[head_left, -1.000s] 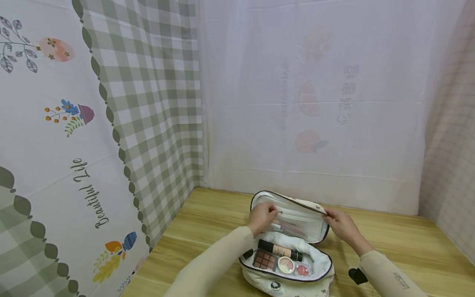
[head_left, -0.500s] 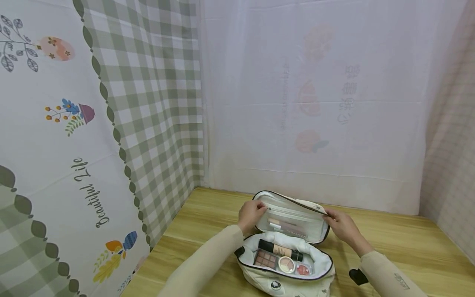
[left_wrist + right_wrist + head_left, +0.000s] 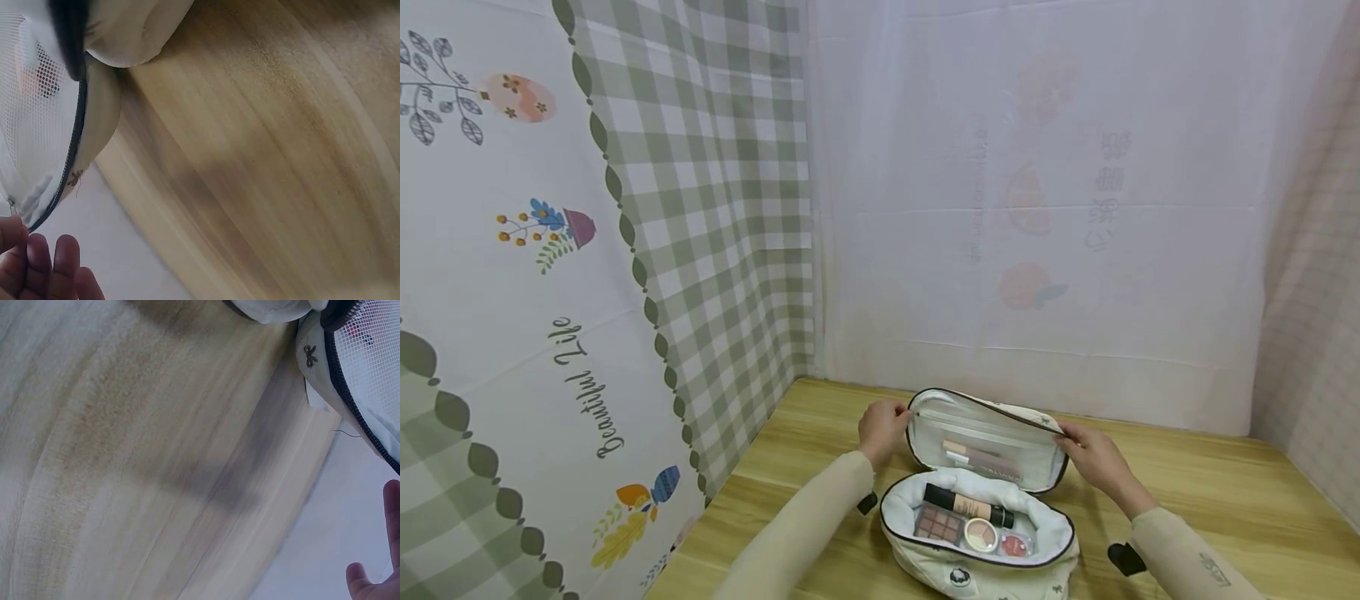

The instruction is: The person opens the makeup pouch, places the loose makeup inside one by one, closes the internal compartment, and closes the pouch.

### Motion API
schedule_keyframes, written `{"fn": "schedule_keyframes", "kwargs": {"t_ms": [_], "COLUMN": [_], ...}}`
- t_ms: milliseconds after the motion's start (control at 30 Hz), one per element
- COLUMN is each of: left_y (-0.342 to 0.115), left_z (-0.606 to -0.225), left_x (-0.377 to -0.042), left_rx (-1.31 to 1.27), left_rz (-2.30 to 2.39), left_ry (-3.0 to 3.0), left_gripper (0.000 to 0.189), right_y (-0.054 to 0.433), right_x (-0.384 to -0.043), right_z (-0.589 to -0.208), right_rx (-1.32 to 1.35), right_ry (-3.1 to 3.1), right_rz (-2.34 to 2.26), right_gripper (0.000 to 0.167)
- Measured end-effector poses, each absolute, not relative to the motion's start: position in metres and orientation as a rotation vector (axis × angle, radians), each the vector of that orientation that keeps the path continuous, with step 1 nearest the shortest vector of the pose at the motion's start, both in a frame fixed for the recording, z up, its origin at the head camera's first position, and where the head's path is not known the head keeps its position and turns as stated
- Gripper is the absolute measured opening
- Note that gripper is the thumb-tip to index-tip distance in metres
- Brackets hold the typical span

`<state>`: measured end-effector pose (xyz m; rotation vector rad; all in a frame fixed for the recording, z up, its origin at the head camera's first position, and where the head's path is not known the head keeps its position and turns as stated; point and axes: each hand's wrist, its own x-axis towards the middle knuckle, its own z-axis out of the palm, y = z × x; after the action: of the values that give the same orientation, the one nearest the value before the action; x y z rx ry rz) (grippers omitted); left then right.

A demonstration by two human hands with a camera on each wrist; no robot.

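A cream makeup bag (image 3: 981, 575) stands unzipped on the table, its lid (image 3: 1047, 419) tipped up behind it. Inside the lid is a mesh pocket (image 3: 932, 446), with slim tubes (image 3: 981, 460) showing through the mesh. At the pocket's left end my left hand (image 3: 882, 429) pinches the zipper pull (image 3: 12, 205) between thumb and forefinger. My right hand (image 3: 1097, 458) holds the lid by its upper right corner. Lying in the bag are a black-capped foundation tube (image 3: 967, 505), a brown eyeshadow palette (image 3: 938, 524), a round compact (image 3: 981, 535) and a pink blush (image 3: 1015, 546).
The bag rests on a wood-grain table (image 3: 797, 467). A pale curtain (image 3: 1030, 208) hangs along the table's back edge, and a green checked cloth (image 3: 715, 208) covers the left side.
My left hand has drawn the zipper pull leftward along the mesh pocket to its left end, closing the pocket. The right hand stays at the lid's corner.
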<state>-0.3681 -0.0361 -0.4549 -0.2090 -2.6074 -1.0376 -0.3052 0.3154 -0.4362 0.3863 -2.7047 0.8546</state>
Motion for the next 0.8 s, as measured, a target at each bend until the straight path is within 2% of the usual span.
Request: {"fn": "schedule_keyframes", "kwargs": {"t_ms": [300,800], "left_y": [-0.0283,-0.0368], "left_z": [-0.4543,-0.4564], "left_x": [-0.3641,-0.3717], "left_rx": [-0.14,-0.15], "left_rz": [-0.959,-1.256], "left_ry": [-2.6,-2.587], "left_gripper": [0.028,0.022], "right_y": [0.3144,0.3127], "right_x": [-0.3075,-0.3103], "right_z": [-0.4359,-0.4344], "right_rx": [0.375,0.357], "right_ry": [-2.716,-2.743], "right_rz": [0.864,0.842], "right_gripper": [0.028,0.031]}}
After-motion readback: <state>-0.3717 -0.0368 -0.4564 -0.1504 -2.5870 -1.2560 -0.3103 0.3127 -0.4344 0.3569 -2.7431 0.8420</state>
